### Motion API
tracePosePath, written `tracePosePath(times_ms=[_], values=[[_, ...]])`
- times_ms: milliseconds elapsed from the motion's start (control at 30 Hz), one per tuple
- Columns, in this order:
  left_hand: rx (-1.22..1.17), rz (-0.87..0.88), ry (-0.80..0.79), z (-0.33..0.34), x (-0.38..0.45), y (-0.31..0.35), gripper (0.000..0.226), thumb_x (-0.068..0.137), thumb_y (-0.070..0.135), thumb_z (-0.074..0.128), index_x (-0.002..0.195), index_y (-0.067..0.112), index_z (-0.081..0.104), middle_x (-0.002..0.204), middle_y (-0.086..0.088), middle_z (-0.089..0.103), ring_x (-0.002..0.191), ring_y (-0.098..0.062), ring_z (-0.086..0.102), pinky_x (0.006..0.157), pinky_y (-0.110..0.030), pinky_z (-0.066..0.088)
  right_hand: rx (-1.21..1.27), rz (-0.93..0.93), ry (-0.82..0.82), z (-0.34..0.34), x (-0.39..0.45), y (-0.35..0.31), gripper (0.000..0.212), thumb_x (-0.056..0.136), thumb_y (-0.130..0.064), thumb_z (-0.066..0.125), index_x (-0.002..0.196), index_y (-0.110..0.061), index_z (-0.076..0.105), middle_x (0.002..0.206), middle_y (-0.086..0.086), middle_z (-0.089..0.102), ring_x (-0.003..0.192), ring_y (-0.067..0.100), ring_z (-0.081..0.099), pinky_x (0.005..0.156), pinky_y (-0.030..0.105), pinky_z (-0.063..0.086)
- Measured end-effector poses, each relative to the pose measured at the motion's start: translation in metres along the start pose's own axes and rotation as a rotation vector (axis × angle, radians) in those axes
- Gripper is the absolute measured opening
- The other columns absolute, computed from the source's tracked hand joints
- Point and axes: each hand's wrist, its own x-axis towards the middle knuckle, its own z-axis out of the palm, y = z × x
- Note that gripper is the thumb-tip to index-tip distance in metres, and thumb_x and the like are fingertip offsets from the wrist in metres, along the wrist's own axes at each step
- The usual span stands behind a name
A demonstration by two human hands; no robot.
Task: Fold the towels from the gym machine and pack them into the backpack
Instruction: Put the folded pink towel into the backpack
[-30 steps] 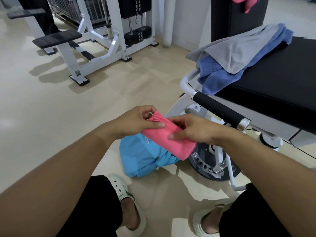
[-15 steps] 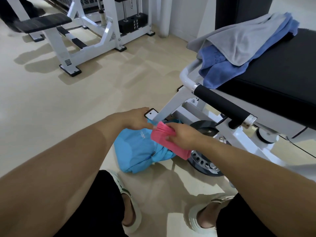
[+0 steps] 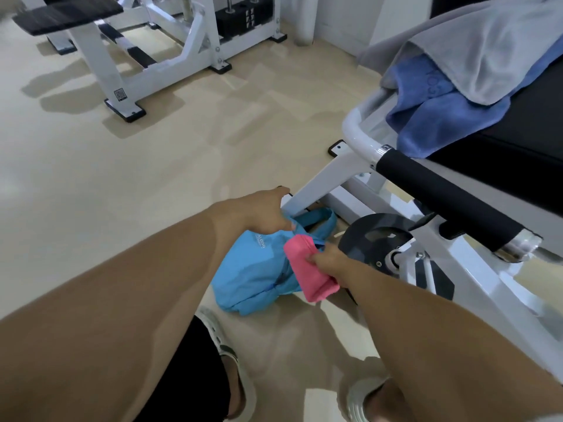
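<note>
A blue backpack (image 3: 256, 269) lies on the tan floor (image 3: 152, 166), right beside the white leg of a gym machine (image 3: 329, 178). The top of the bag is open, and its rim (image 3: 323, 219) stands up in a loop.

The left hand (image 3: 268, 213) is at the top edge of the bag. Its fingers curl around the blue cloth there and hold it up. The fingertips are tucked under, so it is hard to see just how they grip.

The right hand (image 3: 330, 258) holds a folded pink towel (image 3: 307, 268). The fingers and thumb pinch it near the middle. The towel is a thick little roll, tilted, with its top end just at the mouth of the bag. It hangs in front of the bag's side — not inside.

Two more towels lie on the black seat (image 3: 518, 141) of the machine. A gray towel (image 3: 475, 53) is on top, and a blue towel (image 3: 432, 117) is under it. The blue one hangs over the seat's edge, near a white bar with a black grip (image 3: 441, 196). Neither is folded.

A round black plate (image 3: 374, 239) sits low on the machine, just behind the right hand. The person's feet are in white sandals (image 3: 234, 360) on the floor. Another white machine (image 3: 146, 50) stands far off — well apart from the bag.
</note>
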Motion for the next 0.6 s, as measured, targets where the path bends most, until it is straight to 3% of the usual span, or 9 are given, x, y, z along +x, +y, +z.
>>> tracePosePath(times_ms=[67,167,233,333,433,600], values=[[0.01,-0.001,-0.001,0.001,0.004,-0.002,0.082,0.093,0.039,0.068,0.158,0.023,0.02,0.152,-0.007,0.045,0.132,-0.026,0.049,0.109,-0.04,0.042,0.236,0.071,-0.001,0.006,0.022,0.001,0.082,0.081,-0.046,0.077,0.14,-0.004,0.039,0.13,0.02,0.059,0.112,0.04,0.061,0.098,0.056,0.052],[0.054,-0.011,-0.006,0.002,0.01,-0.002,0.08,0.095,0.039,0.066,0.158,0.021,0.02,0.153,-0.007,0.044,0.133,-0.026,0.049,0.109,-0.039,0.042,0.384,0.134,-0.019,0.014,0.06,0.012,0.078,0.077,-0.042,0.083,0.136,-0.009,0.044,0.126,0.021,0.063,0.106,0.042,0.065,0.09,0.061,0.055],[0.079,-0.014,-0.01,0.003,0.015,-0.002,0.08,0.096,0.039,0.065,0.159,0.021,0.02,0.155,-0.006,0.042,0.136,-0.025,0.046,0.11,-0.035,0.04,0.373,0.148,-0.031,0.019,0.08,0.018,0.087,0.072,-0.042,0.085,0.14,-0.009,0.042,0.127,0.02,0.063,0.106,0.041,0.065,0.092,0.06,0.054],[0.105,-0.019,-0.028,0.006,0.02,-0.001,0.08,0.096,0.041,0.063,0.159,0.02,0.018,0.16,-0.003,0.035,0.142,-0.023,0.04,0.11,-0.028,0.035,0.288,0.161,-0.021,0.013,0.071,0.007,0.064,0.086,-0.026,0.077,0.137,0.0,0.048,0.129,0.018,0.062,0.112,0.034,0.058,0.1,0.048,0.049],[0.124,-0.021,-0.047,0.007,0.023,0.0,0.077,0.097,0.043,0.062,0.158,0.021,0.022,0.16,-0.003,0.035,0.141,-0.023,0.04,0.111,-0.029,0.034,0.216,0.208,-0.03,0.005,0.068,0.006,0.051,0.093,-0.017,0.07,0.136,0.001,0.051,0.124,0.018,0.063,0.11,0.034,0.058,0.1,0.049,0.048],[0.126,-0.049,-0.059,0.004,0.019,-0.002,0.073,0.096,0.044,0.063,0.157,0.024,0.027,0.158,0.0,0.037,0.14,-0.022,0.042,0.111,-0.032,0.037,0.173,0.199,-0.011,0.011,0.06,0.012,0.043,0.094,-0.009,0.066,0.132,0.004,0.051,0.114,0.019,0.064,0.082,0.027,0.058,0.077,0.045,0.051]])
